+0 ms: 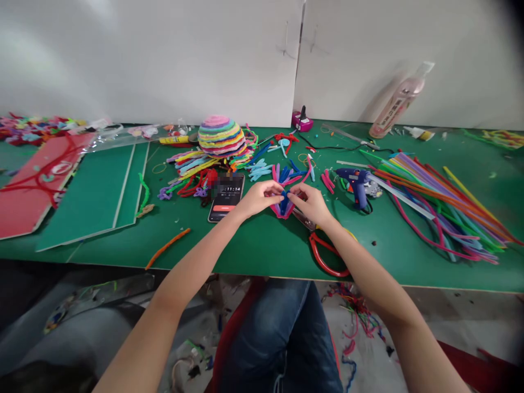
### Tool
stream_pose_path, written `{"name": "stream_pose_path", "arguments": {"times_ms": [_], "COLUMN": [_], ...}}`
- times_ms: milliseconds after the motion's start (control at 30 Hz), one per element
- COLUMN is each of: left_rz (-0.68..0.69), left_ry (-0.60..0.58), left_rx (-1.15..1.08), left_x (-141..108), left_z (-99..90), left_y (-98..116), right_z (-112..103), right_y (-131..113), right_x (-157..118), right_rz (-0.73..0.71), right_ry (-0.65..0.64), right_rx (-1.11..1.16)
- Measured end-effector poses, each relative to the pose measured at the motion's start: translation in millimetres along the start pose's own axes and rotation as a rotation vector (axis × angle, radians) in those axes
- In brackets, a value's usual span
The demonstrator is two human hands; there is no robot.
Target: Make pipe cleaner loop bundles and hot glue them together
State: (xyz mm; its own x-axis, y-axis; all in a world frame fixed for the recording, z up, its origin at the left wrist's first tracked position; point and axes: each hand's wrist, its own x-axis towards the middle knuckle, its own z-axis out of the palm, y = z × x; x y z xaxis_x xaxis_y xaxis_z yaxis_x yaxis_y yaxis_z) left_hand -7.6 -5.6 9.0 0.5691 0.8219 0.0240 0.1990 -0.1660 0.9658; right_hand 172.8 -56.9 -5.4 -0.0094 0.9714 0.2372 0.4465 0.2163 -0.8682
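Near the middle of the green table lies a small piece made of pink, purple and blue pipe cleaners (283, 210). My left hand (264, 197) pinches it from the left side, and my right hand (309, 202) pinches it from the right, fingertips almost meeting over the blue part. Scissors with red handles (326, 262) lie partly under my right wrist. A phone showing a timer (225, 204) rests just left of my left hand. Short pink and blue pieces (258, 170) are scattered behind my hands.
A striped pipe-cleaner dome (221, 136) stands at the back left. A blue glue gun (357, 185) and a heap of long pipe cleaners (450, 210) lie to the right. A pink bottle (397, 106) leans by the wall. Green boards (94, 191) lie left, an orange strip (167, 248) nearer the edge.
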Motion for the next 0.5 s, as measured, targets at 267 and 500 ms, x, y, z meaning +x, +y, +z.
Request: {"name": "stream_pose_path", "arguments": {"times_ms": [267, 500], "left_rz": [0.000, 0.006], "left_ry": [-0.012, 0.121], "left_rx": [-0.007, -0.078], "left_x": [-1.3, 0.3], "left_z": [6.4, 4.6], "left_y": [-2.6, -0.4], "right_z": [0.1, -2.1], "right_y": [-4.2, -2.3], "right_x": [-0.4, 4.2], "right_rz": [-0.028, 0.030], "right_ry": [0.035, 0.104], "right_rx": [0.004, 0.105]}}
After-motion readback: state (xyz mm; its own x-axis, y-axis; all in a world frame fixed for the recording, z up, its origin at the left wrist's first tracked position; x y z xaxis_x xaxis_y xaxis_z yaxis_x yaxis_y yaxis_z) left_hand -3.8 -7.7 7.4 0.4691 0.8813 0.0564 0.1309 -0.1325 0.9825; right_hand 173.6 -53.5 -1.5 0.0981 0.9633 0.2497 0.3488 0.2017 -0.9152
